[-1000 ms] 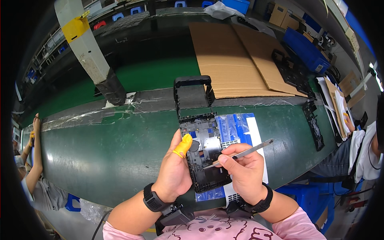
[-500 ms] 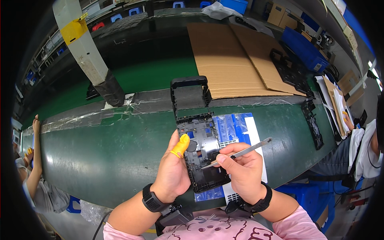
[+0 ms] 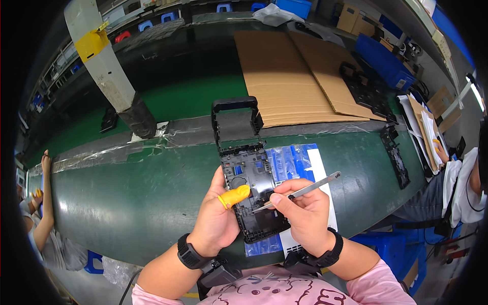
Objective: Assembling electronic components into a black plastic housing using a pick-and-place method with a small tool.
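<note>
Black housing (image 3: 258,178), clasped in left grip (image 3: 216,221), beneath metal tweezers (image 3: 316,184) pinched in right grip (image 3: 308,216)

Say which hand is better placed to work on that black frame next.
Likely the right hand: it holds a slim metal tool, tip over the black frame, while the left hand grips its side.

No word or number can be read clearly. A white label (image 3: 401,83) is on the blue bin (image 3: 378,56) beyond the far right corner of the table (image 3: 127,203), but its print is too small.
</note>
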Demonstrator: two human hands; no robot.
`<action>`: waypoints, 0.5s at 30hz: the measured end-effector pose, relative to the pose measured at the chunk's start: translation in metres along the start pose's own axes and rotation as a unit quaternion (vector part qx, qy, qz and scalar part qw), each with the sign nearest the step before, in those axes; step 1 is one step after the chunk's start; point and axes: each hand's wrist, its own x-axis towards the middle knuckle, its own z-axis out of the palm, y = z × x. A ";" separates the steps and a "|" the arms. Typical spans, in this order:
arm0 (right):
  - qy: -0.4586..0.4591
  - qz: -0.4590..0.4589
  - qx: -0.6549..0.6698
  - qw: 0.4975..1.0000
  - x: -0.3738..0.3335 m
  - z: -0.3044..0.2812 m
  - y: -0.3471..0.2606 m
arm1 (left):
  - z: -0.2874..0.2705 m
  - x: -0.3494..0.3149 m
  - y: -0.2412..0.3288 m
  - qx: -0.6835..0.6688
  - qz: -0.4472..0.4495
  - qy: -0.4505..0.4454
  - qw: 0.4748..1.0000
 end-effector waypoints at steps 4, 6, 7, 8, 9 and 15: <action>0.000 0.003 -0.009 1.000 0.001 -0.001 -0.003 | 0.001 -0.001 0.002 -0.011 -0.003 -0.022 1.000; 0.008 0.033 0.021 0.999 0.001 -0.002 -0.005 | 0.001 -0.001 0.001 -0.012 -0.003 -0.019 1.000; 0.007 0.033 0.021 0.999 0.001 -0.003 -0.005 | 0.001 -0.001 0.001 -0.013 -0.003 -0.015 1.000; 0.010 0.030 0.033 0.999 0.001 -0.003 -0.005 | 0.000 -0.001 0.000 -0.014 -0.003 -0.016 1.000; 0.012 0.028 0.044 0.999 0.001 -0.003 -0.005 | -0.001 -0.001 0.000 -0.017 -0.002 -0.018 1.000; 0.007 0.028 0.017 0.999 0.000 -0.003 -0.004 | 0.000 -0.002 0.000 -0.023 -0.001 -0.022 0.999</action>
